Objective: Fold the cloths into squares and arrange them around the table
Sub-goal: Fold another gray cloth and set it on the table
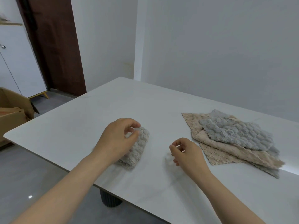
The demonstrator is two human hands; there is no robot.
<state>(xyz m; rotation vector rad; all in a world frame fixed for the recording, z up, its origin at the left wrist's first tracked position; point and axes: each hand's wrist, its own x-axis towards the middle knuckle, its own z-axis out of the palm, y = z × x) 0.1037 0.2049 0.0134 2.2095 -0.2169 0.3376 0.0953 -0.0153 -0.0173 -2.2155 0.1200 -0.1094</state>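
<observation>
A white table [64, 130] stands against pale walls. Near its front edge lies 1 folded grey cloth [140, 146], a compact block under the left hand [116, 138], whose fingers curl at its far end; whether they pinch it I cannot tell. The right hand [187, 152] hovers beside it, loosely curled and holding nothing. The pile of beige and grey cloths [234, 139] to the right is unfolded, so most of the task seems left

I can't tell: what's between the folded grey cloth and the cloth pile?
The person's right hand, with bare white table around it, seen in the head view.
</observation>
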